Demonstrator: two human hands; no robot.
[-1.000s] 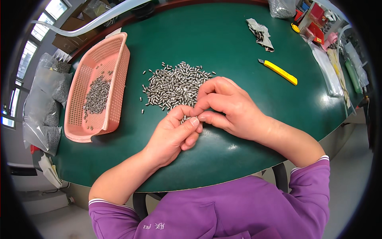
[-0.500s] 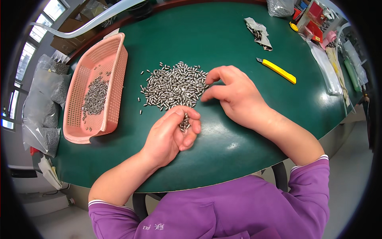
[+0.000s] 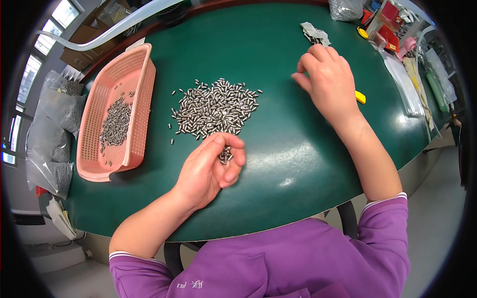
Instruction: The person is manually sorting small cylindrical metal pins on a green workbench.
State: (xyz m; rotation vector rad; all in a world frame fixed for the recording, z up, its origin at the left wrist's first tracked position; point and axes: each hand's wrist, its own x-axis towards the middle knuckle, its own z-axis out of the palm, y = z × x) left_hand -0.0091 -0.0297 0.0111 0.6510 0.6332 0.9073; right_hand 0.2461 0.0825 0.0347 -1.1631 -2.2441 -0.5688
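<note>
My left hand (image 3: pixel 202 171) is curled, palm up, around several small metal pins (image 3: pixel 225 155). These are short, shiny, silver pieces with narrowed ends. Just beyond its fingers a broad pile of the same pins (image 3: pixel 217 107) lies loose on the green table. My right hand (image 3: pixel 329 82) is off to the right of the pile, back of the hand up, fingers bent and thumb near the index finger. Its fingertips are partly hidden, and what they hold, if anything, does not show. Right beyond it lies a crumpled pale wrapper (image 3: pixel 320 36) with dark bits in it.
A pink plastic basket (image 3: pixel 141 111) holding more pins stands left of the pile. Beyond it are clear bags of small parts (image 3: pixel 59 144). A yellow utility knife (image 3: pixel 360 97) is mostly behind my right hand. Tools and plastic sleeves (image 3: pixel 402 84) crowd the right edge of the green table (image 3: pixel 278 198).
My right hand has left the pile's right edge and moved away to the upper right, now covering part of the knife and wrapper. My left hand keeps its grip on the pins.
</note>
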